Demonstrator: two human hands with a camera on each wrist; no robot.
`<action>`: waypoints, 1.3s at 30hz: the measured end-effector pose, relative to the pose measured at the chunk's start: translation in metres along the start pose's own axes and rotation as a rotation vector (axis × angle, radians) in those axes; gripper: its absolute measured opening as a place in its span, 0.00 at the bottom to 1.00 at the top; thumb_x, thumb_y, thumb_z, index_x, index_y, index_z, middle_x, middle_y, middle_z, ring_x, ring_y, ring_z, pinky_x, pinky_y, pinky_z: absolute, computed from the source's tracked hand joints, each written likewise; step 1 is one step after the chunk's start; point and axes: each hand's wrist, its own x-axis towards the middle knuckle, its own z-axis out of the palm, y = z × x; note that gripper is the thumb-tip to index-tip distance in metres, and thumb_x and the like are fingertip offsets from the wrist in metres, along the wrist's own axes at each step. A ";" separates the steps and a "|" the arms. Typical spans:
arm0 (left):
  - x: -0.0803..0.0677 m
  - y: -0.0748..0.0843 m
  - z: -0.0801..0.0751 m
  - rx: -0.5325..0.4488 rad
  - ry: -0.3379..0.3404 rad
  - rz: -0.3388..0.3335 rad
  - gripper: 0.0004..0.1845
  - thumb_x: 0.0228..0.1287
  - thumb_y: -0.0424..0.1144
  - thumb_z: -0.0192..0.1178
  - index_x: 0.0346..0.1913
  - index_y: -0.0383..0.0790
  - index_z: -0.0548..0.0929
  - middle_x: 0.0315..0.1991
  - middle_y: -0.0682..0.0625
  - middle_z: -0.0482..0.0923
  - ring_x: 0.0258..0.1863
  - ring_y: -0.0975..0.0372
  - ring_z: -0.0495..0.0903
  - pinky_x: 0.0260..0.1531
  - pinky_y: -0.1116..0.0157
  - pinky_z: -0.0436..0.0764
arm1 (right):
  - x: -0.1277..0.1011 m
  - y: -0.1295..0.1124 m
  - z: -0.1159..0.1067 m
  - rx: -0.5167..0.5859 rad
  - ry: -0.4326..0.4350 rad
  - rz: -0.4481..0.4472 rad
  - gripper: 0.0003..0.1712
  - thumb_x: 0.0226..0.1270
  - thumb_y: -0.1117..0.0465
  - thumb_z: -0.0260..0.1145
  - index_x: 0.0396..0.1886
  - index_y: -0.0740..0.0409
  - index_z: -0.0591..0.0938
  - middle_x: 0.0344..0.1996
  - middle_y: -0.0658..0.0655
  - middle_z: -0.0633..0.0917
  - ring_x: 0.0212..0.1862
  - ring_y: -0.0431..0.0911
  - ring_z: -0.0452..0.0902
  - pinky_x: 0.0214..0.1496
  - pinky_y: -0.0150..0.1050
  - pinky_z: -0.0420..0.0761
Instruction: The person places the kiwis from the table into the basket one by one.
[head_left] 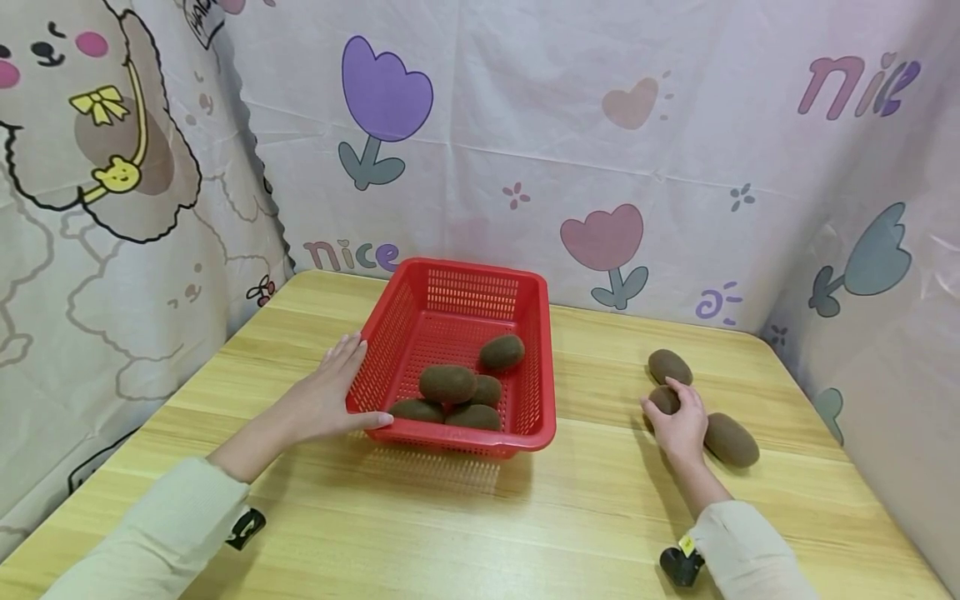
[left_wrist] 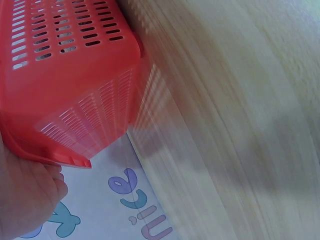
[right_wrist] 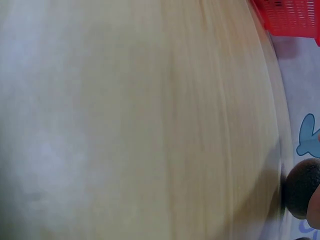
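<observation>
Held kiwi [head_left: 662, 402]: pinched, right hand [head_left: 682, 423]. Far kiwi [head_left: 670, 367]: beyond fingertips. Near kiwi [head_left: 732, 440]: beside knuckles. Red basket [head_left: 545, 367]: left hand [head_left: 324, 400] on rim, thumb wide. Five kiwis [head_left: 447, 384]: inside, past thumb.

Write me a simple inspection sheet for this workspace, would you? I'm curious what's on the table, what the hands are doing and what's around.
Surface: table with pale wood grain.
Job's things: red basket with at least five kiwis inside; right of it, two loose kiwis on the table and a held kiwi.
Clutter: nothing seen.
Left hand: left hand rests at the basket's left side, thumb at the near rim.
Right hand: right hand grips the held kiwi; whether it is lifted, I cannot tell.
Cables: nothing seen.
Surroundings: printed cloth with flowers and "nice".
</observation>
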 end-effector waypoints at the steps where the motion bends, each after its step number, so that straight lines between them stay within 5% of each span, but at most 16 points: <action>1: 0.000 0.000 0.000 0.000 0.000 0.001 0.63 0.47 0.70 0.59 0.70 0.26 0.46 0.73 0.34 0.40 0.72 0.42 0.41 0.69 0.43 0.50 | 0.000 0.000 0.000 0.005 -0.003 0.004 0.30 0.55 0.64 0.67 0.58 0.68 0.72 0.55 0.70 0.73 0.60 0.64 0.65 0.64 0.56 0.64; 18: -0.001 0.001 0.000 0.005 -0.001 -0.001 0.62 0.47 0.70 0.59 0.70 0.26 0.46 0.73 0.34 0.39 0.72 0.42 0.41 0.69 0.43 0.50 | -0.002 -0.013 0.004 0.179 -0.279 0.116 0.36 0.60 0.65 0.64 0.66 0.69 0.62 0.66 0.69 0.65 0.69 0.59 0.59 0.71 0.49 0.60; 27: -0.001 0.001 0.000 0.019 0.000 -0.002 0.63 0.47 0.70 0.58 0.70 0.25 0.46 0.73 0.33 0.39 0.72 0.41 0.41 0.69 0.44 0.50 | -0.006 -0.013 0.004 0.073 -0.378 0.165 0.43 0.59 0.58 0.66 0.69 0.69 0.57 0.67 0.71 0.61 0.66 0.64 0.59 0.68 0.55 0.63; 39: -0.001 0.002 0.000 0.019 0.001 -0.004 0.63 0.46 0.70 0.59 0.70 0.24 0.46 0.73 0.33 0.40 0.72 0.41 0.42 0.69 0.44 0.51 | -0.001 -0.015 -0.002 0.000 -0.400 0.105 0.40 0.60 0.58 0.65 0.67 0.71 0.61 0.65 0.72 0.64 0.66 0.64 0.61 0.68 0.54 0.64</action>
